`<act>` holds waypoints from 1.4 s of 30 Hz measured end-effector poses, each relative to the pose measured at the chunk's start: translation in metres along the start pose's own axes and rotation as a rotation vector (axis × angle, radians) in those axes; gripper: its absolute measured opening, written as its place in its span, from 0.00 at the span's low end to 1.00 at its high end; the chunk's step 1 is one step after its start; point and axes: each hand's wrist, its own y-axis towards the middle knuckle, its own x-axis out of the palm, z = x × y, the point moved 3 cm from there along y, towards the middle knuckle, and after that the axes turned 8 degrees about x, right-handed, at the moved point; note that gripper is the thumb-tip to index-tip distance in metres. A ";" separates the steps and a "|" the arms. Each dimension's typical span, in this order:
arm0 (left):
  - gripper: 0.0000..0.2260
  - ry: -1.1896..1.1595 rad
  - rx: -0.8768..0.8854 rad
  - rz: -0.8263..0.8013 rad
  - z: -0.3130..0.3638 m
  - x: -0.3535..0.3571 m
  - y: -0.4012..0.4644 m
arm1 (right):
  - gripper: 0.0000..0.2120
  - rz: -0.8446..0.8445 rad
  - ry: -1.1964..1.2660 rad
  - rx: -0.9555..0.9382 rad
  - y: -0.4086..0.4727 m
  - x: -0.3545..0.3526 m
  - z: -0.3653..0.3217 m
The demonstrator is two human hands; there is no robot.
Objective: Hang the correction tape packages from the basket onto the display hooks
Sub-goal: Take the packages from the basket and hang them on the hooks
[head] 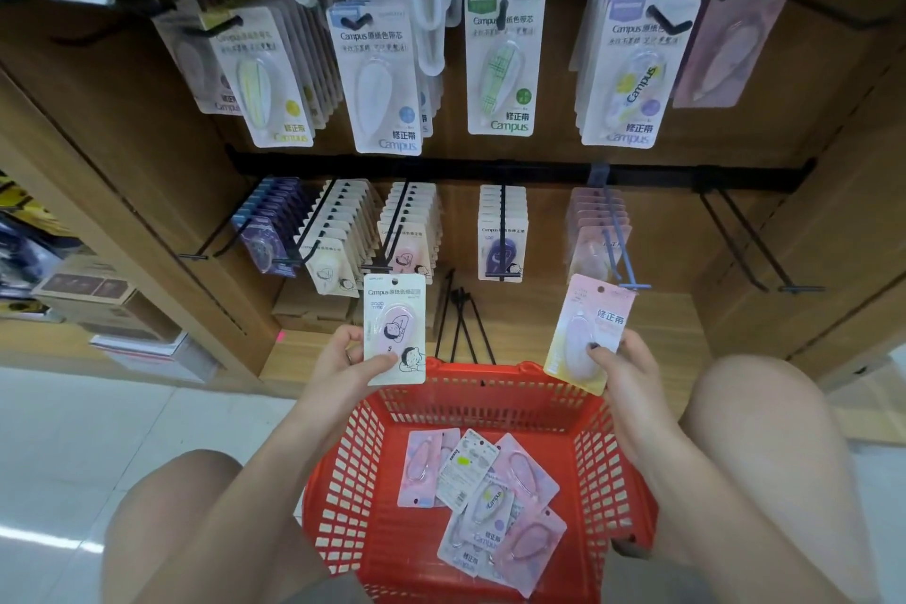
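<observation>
Correction tape packages — two are in hand, both held up just above the far rim of the red basket point(490, 380). Left hand point(343, 363) pinches a white-and-pink pack point(395, 326) by its lower edge, thumb on the front; the pack's top sits just under the tip of a loaded black hook point(387, 240). Right hand point(620, 365) grips a pink pack point(586, 334), tilted, its top corner near the end of a blue hook point(620, 255). Fingers behind both packs are hidden.

Inside the basket lies a loose pile point(483, 490) of approx. six or seven packs — they overlap, so the exact count is unclear, and some lie face down. Basket's near edge is cut off by the frame bottom. Beyond the basket, right side, two bare black hooks point(750, 250) stick out. Print on the upper-row packs is blurred.
</observation>
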 end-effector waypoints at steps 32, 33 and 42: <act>0.08 0.008 -0.025 0.159 -0.011 0.005 0.036 | 0.18 0.120 0.039 -0.062 0.026 -0.014 -0.009; 0.07 0.018 -0.023 0.157 -0.011 0.005 0.038 | 0.17 0.124 0.033 -0.060 0.028 -0.014 -0.010; 0.11 0.299 0.116 0.124 -0.006 0.013 0.072 | 0.22 0.212 -0.027 0.036 0.075 0.003 -0.022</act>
